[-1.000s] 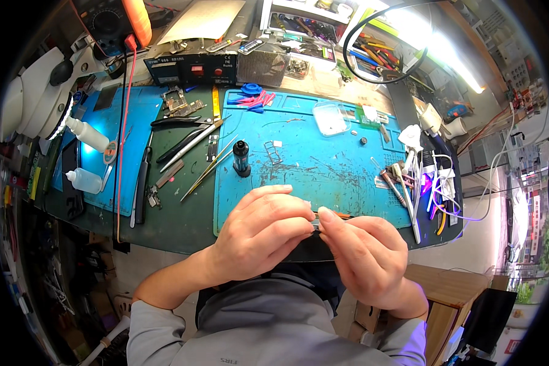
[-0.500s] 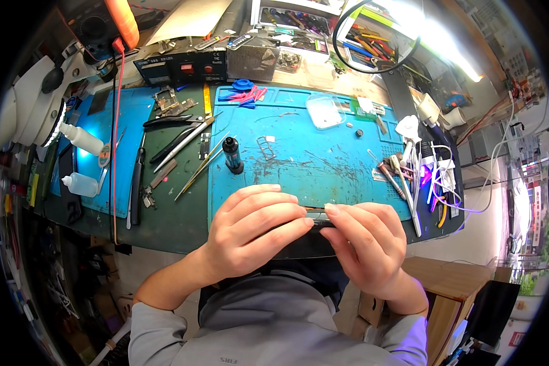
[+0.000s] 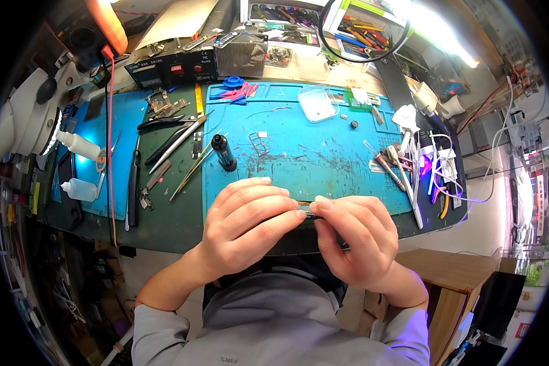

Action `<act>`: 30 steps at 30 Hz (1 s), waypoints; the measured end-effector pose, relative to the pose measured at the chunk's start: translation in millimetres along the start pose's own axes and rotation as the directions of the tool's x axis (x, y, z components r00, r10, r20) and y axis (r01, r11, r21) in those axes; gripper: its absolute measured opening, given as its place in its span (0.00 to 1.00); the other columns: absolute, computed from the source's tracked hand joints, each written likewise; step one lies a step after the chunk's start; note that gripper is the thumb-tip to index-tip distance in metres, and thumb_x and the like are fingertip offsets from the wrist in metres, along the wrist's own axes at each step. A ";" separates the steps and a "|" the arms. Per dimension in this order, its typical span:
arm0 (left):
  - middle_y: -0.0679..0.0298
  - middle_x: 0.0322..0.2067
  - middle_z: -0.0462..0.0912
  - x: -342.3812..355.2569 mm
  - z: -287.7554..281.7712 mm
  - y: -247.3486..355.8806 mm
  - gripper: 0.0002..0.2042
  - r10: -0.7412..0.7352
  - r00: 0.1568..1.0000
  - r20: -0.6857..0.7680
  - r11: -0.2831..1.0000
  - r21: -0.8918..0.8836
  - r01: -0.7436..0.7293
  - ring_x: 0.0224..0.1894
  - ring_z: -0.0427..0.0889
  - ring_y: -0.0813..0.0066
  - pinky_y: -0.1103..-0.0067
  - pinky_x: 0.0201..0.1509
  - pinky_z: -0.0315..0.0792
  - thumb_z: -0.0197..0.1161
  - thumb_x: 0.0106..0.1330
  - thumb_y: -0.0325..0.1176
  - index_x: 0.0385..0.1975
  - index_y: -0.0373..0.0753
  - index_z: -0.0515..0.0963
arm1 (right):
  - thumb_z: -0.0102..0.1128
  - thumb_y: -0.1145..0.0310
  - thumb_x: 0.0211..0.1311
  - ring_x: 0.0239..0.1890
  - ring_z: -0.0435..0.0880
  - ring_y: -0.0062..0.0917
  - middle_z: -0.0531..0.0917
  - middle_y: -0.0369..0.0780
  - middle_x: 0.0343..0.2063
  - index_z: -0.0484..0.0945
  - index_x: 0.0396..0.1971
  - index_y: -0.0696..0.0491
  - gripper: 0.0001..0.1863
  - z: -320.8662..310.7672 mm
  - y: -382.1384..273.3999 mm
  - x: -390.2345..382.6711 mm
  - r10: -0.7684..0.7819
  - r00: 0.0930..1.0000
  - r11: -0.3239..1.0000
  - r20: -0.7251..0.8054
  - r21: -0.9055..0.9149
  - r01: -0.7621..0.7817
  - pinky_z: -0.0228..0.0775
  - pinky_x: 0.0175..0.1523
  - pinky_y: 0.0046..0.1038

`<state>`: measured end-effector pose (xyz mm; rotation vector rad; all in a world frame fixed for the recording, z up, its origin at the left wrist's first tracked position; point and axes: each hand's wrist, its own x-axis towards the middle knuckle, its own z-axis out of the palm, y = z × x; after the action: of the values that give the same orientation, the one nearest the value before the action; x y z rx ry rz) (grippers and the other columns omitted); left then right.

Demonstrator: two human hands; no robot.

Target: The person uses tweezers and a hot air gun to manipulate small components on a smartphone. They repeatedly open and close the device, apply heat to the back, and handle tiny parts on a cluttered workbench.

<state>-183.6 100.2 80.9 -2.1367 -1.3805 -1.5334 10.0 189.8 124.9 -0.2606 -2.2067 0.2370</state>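
1 head camera looks steeply down (close) over the workbench

1. The small dark part between the two hands is almost fully covered; only a thin edge shows, so its kind cannot be told.
2. The left hand hides its own thumb and the near edge of the blue mat.
3. The right hand covers its palm side; its grip is not visible.
4. The white microscope at 9 o'clock is cut by the dark rim.
5. The small pieces in the clear box at 12 o'clock are too small to tell.
6. The ring lamp at 1 o'clock is cut by the top edge.
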 end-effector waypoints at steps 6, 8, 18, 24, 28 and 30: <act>0.64 0.42 0.88 3.2 -1.5 1.7 0.13 -0.016 1.000 0.011 1.000 -0.003 0.016 0.46 0.88 0.66 0.65 0.58 0.82 0.74 0.57 0.23 0.42 0.39 0.87 | 0.70 0.84 0.48 0.37 0.87 0.30 0.89 0.41 0.41 0.87 0.48 0.59 0.22 -2.6 4.0 -10.0 -0.004 1.000 1.000 -0.023 -0.029 0.003 0.78 0.41 0.28; 0.63 0.42 0.89 2.5 -2.7 3.0 0.14 -0.034 0.999 0.033 0.999 -0.005 0.034 0.46 0.88 0.64 0.63 0.58 0.82 0.77 0.58 0.21 0.44 0.40 0.85 | 0.70 0.83 0.47 0.38 0.86 0.30 0.88 0.40 0.42 0.88 0.47 0.58 0.22 -3.1 4.3 -11.7 -0.009 1.000 0.999 -0.004 -0.045 0.009 0.78 0.42 0.28; 0.64 0.41 0.88 1.8 4.9 -1.0 0.13 -0.035 0.999 -0.026 0.999 0.007 0.035 0.44 0.88 0.67 0.66 0.57 0.81 0.76 0.56 0.22 0.41 0.40 0.87 | 0.69 0.72 0.43 0.39 0.85 0.28 0.86 0.37 0.42 0.91 0.45 0.53 0.23 -0.3 13.9 -17.5 -0.098 0.994 0.981 0.038 -0.162 0.103 0.77 0.41 0.28; 0.62 0.41 0.88 2.9 2.7 -0.8 0.14 -0.042 0.999 -0.002 0.999 -0.010 0.042 0.45 0.88 0.64 0.62 0.57 0.82 0.76 0.57 0.20 0.43 0.39 0.86 | 0.70 0.72 0.43 0.39 0.85 0.28 0.86 0.38 0.43 0.91 0.45 0.54 0.22 -0.8 15.5 -17.1 -0.111 0.993 0.977 0.044 -0.179 0.117 0.77 0.42 0.28; 0.61 0.41 0.89 3.4 1.5 0.5 0.15 -0.049 0.999 0.010 0.999 -0.009 0.049 0.46 0.88 0.62 0.61 0.58 0.82 0.77 0.58 0.19 0.44 0.39 0.85 | 0.70 0.72 0.44 0.39 0.85 0.28 0.86 0.38 0.42 0.91 0.44 0.53 0.21 -0.6 16.3 -16.8 -0.117 0.992 0.977 0.049 -0.176 0.123 0.78 0.41 0.28; 0.61 0.41 0.89 4.5 1.6 0.4 0.15 -0.030 1.000 0.007 0.999 0.022 0.030 0.46 0.88 0.62 0.61 0.58 0.81 0.77 0.57 0.20 0.44 0.39 0.85 | 0.70 0.73 0.45 0.38 0.85 0.27 0.86 0.38 0.42 0.91 0.44 0.54 0.21 0.7 17.6 -15.6 -0.163 0.986 0.958 0.040 -0.231 0.168 0.78 0.40 0.28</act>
<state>-182.1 103.5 84.0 -2.1205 -1.4312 -1.5147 20.5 202.5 108.1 -0.2004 -2.2630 -0.1145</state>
